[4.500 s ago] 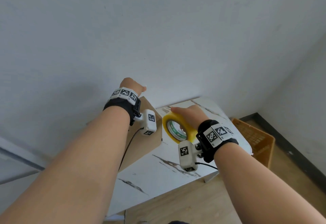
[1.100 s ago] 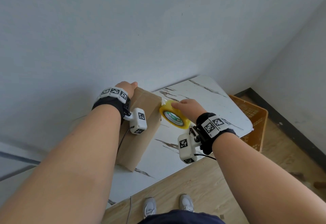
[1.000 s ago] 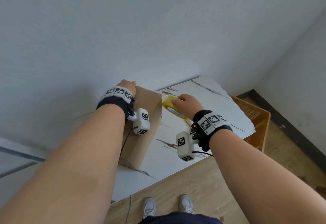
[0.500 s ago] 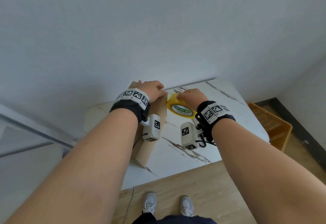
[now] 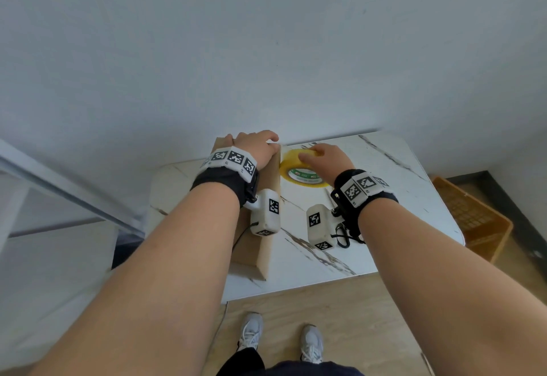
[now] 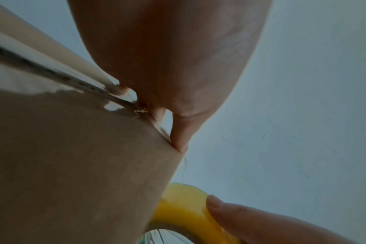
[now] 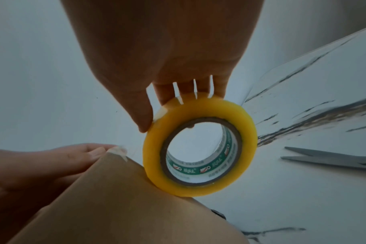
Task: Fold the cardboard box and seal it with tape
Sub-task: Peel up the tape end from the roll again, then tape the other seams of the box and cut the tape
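A brown cardboard box [image 5: 264,257] stands on the white marble table [image 5: 384,198], left of centre. My left hand [image 5: 254,147] lies over its far top corner, thumb down the side of the box [image 6: 73,165], fingers holding a whitish tape end on that corner. My right hand [image 5: 325,159] grips the yellow tape roll [image 5: 288,162] from above, fingers over its rim. The roll [image 7: 249,132] hangs tilted and touches the box [image 7: 125,206] just right of the corner. A thin strand runs from the corner down to the roll [image 6: 184,208].
Scissors [image 7: 334,159] lie open on the table right of the roll. An orange plastic basket [image 5: 473,218] stands on the wooden floor beyond the table's right edge. A white wall rises close behind the table. My feet are at the near edge.
My left hand has slid right along the box top to the corner nearest the roll. My right hand has brought the roll in against the box.
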